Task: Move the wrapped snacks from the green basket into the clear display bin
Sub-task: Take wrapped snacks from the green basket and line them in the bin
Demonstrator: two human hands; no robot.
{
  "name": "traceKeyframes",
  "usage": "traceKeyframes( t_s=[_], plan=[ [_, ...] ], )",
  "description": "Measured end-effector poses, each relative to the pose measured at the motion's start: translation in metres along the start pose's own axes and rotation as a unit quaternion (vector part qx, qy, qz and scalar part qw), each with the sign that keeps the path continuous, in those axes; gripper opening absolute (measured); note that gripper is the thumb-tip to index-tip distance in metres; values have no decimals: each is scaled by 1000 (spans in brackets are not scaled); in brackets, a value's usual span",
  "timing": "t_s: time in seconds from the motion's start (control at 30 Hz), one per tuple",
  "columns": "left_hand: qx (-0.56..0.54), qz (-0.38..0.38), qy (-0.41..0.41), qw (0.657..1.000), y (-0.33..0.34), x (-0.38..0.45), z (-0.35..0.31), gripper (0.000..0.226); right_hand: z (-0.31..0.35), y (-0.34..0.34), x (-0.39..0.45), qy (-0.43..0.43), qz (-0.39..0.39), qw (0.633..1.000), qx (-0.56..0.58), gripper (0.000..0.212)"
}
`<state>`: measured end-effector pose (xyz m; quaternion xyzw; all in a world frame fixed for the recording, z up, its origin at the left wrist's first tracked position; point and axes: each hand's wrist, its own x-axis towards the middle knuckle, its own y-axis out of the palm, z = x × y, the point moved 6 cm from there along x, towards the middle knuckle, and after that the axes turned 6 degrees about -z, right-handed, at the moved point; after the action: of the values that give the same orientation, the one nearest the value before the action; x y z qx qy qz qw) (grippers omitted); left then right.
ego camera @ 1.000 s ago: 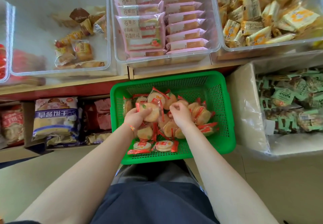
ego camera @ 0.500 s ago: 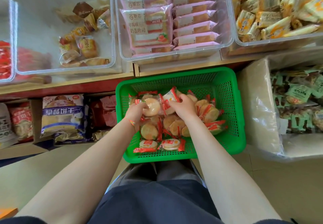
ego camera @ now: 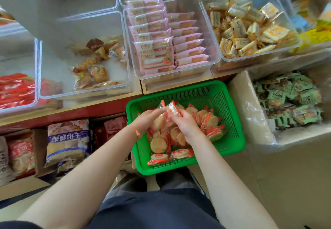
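Green basket (ego camera: 231, 121) rim around both hands' grips, left hand (ego camera: 148, 119) and right hand (ego camera: 184, 123), clenched on wrapped snacks (ego camera: 170, 111).

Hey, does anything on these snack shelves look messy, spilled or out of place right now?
Nothing is spilled or damaged. The one oddity: the clear bin left of the neat pink-pack bin holds only a few mixed wrapped snacks lying jumbled. Both hands hold snack packs over the green basket.
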<state>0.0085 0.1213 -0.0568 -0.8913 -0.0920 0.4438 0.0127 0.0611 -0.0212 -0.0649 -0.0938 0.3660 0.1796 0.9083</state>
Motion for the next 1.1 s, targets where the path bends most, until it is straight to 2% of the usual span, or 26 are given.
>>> traceKeyframes(
  t_s=[0.07,0.13,0.23,0.3,0.33,0.4,0.43,0.5,0.57,0.67,0.73,0.9,1.0,1.03,1.1],
  plan=[
    [39,43,34,998,-5,-11,0,62,2,14,-13,-3,-10,1000,1,26],
    [71,43,63,995,-21,-19,7,64,0,32,-26,1,-28,1000,-7,23],
    [142,67,105,982,-52,-39,22,87,-7,73,-42,5,-47,999,-9,25],
    [147,87,128,977,-85,-60,36,81,-8,113,-53,-2,-52,999,-14,25],
    [110,93,127,981,-108,-70,46,71,-8,137,-60,-4,-57,998,-16,27],
    [-47,114,96,988,-164,-89,69,44,-8,189,-74,-13,-71,997,0,38],
    [-136,122,66,981,-199,-96,82,36,-6,215,-83,-21,-81,996,20,41],
    [-289,136,6,948,-271,-108,105,29,0,270,-99,-35,-90,994,57,29],
    [-355,127,8,926,-340,-122,121,32,9,326,-112,-40,-71,992,101,19],
    [-409,141,17,901,-415,-142,137,53,24,398,-127,-35,-25,986,160,14],
    [-421,153,9,894,-448,-151,146,53,34,437,-136,-27,5,985,168,26],
    [-379,156,23,912,-497,-157,153,40,54,511,-142,-21,68,984,162,39],
    [-341,150,39,927,-520,-156,148,32,59,530,-134,-14,52,990,127,34],
    [-323,140,44,935,-528,-153,147,30,61,534,-129,-12,46,992,115,32],
    [-283,74,60,954,-546,-143,143,17,68,537,-119,-18,32,995,96,32]
  ],
)
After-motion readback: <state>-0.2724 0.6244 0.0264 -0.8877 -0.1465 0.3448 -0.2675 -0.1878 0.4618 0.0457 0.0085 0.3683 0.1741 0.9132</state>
